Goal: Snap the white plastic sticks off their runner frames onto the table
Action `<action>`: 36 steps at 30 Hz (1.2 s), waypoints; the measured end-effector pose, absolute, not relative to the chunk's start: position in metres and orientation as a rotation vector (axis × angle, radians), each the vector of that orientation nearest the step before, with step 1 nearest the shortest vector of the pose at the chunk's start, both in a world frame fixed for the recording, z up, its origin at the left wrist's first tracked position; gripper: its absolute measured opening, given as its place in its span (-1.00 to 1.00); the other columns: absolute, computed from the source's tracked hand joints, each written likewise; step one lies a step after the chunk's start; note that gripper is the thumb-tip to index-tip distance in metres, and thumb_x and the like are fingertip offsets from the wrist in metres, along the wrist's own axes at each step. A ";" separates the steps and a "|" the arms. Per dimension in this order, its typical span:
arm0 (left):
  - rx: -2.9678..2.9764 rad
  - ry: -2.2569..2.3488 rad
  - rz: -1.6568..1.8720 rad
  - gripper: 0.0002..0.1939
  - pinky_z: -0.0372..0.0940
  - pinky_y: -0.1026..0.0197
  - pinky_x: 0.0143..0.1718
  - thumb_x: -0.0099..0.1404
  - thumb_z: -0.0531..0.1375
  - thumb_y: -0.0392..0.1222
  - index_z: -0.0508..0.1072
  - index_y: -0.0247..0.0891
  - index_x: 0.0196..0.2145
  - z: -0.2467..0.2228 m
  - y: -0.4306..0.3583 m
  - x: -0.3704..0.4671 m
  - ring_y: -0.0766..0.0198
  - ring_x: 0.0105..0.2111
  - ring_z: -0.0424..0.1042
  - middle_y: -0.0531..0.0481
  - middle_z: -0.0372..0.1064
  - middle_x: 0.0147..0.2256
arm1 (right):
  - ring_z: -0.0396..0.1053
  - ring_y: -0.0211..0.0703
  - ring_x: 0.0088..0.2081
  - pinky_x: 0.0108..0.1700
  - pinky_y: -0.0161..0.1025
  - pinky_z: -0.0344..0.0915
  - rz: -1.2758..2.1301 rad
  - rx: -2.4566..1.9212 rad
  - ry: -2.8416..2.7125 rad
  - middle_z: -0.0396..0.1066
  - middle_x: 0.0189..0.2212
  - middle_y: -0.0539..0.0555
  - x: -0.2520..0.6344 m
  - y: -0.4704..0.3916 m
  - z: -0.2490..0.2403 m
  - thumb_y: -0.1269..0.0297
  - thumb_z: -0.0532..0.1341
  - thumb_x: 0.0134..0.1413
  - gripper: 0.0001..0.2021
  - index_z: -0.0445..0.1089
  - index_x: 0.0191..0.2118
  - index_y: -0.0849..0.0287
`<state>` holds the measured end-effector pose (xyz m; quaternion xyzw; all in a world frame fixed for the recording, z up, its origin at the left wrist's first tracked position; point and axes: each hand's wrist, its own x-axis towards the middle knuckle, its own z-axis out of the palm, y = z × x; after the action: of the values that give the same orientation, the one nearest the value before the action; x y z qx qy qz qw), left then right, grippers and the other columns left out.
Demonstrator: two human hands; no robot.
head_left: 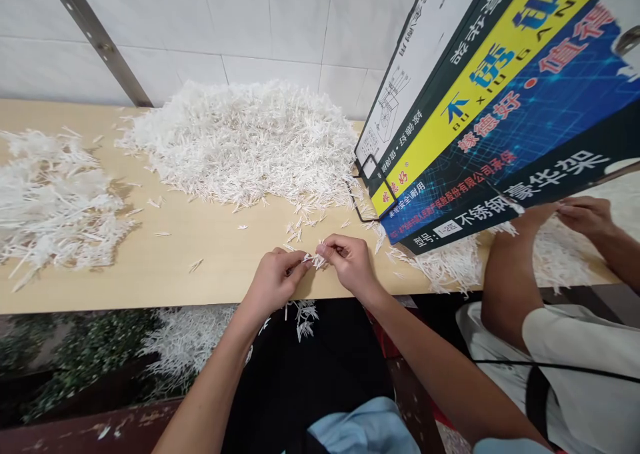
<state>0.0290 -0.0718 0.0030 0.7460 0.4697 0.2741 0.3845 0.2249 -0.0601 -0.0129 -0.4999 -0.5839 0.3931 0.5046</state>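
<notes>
Because the white sprig (317,261) is so slight, it is held in fingertip pinches above the table's near edge, presumably for fine control. The left hand (279,277) has thumb and forefinger closed on its left end; the right hand (349,261) clamps the other side likewise. Beyond lies a large heap (245,144) of thin, spiky, plastic-looking strands, within reach, with a looser pile (60,204) at left. Smooth pale board forms the table (220,281). At right stands a glossy printed box (500,127), and past it a co-worker's hand (590,217).
</notes>
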 end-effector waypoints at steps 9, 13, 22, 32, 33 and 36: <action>1.763 1.317 0.838 -0.59 -0.02 0.24 -0.39 0.43 0.10 0.03 0.20 -0.20 -0.52 -0.004 -0.076 0.028 0.31 -0.51 0.14 0.14 0.10 -0.60 | 0.48 -0.07 -0.07 -0.10 -0.20 0.39 0.793 -1.261 -1.555 0.52 0.06 0.15 0.217 -0.058 -0.005 0.12 0.20 0.36 -0.64 0.45 0.18 0.07; 1.746 1.342 0.896 -0.60 -0.01 0.26 -0.41 0.43 0.12 0.04 0.29 -0.21 -0.50 -0.005 -0.076 0.027 0.31 -0.50 0.16 0.13 0.16 -0.60 | 0.51 -0.09 -0.19 -0.15 -0.22 0.36 1.057 -1.194 -1.714 0.60 -0.22 0.08 0.216 -0.063 0.005 0.10 0.22 0.35 -0.73 0.59 -0.14 0.15; 1.603 1.308 1.060 -0.76 0.09 0.25 -0.42 0.38 0.22 -0.04 0.65 -0.20 -0.25 -0.012 -0.083 0.020 0.29 -0.46 0.32 0.00 0.51 -0.41 | 0.22 -0.27 -0.46 -0.39 -0.28 0.20 0.890 -1.096 -0.954 0.32 -0.44 0.00 0.230 -0.045 -0.016 0.04 0.31 0.15 -0.70 0.30 -0.42 0.12; 1.040 1.106 1.254 -0.62 -0.03 0.28 -0.49 0.36 0.24 0.11 0.57 -0.27 -0.13 -0.007 -0.072 0.018 0.36 -0.56 0.10 0.15 0.12 -0.60 | 0.26 -0.25 -0.47 -0.41 -0.27 0.23 0.912 -1.095 -1.012 0.37 -0.42 0.01 0.196 -0.088 0.009 0.08 0.29 0.28 -0.78 0.42 -0.27 0.13; 1.022 1.074 1.249 -0.62 -0.02 0.27 -0.49 0.36 0.23 0.11 0.57 -0.27 -0.12 -0.006 -0.071 0.017 0.36 -0.56 0.12 0.14 0.14 -0.61 | 0.29 -0.23 -0.47 -0.41 -0.25 0.26 0.925 -1.078 -1.056 0.41 -0.40 0.04 0.183 -0.107 0.016 0.09 0.26 0.32 -0.79 0.43 -0.26 0.12; 0.972 1.027 1.251 -0.64 -0.03 0.28 -0.50 0.34 0.25 0.09 0.56 -0.28 -0.14 -0.002 -0.072 0.014 0.36 -0.56 0.15 0.12 0.18 -0.61 | 0.41 -0.16 -0.45 -0.35 -0.17 0.38 1.028 -0.889 -1.323 0.50 -0.38 0.06 0.146 -0.160 0.034 0.17 0.22 0.38 -0.87 0.48 -0.17 0.05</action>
<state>0.0141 -0.0720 -0.0018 0.4169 0.4407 0.5365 0.5866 0.1462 -0.1603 0.0337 -0.3808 -0.5668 0.4403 0.5829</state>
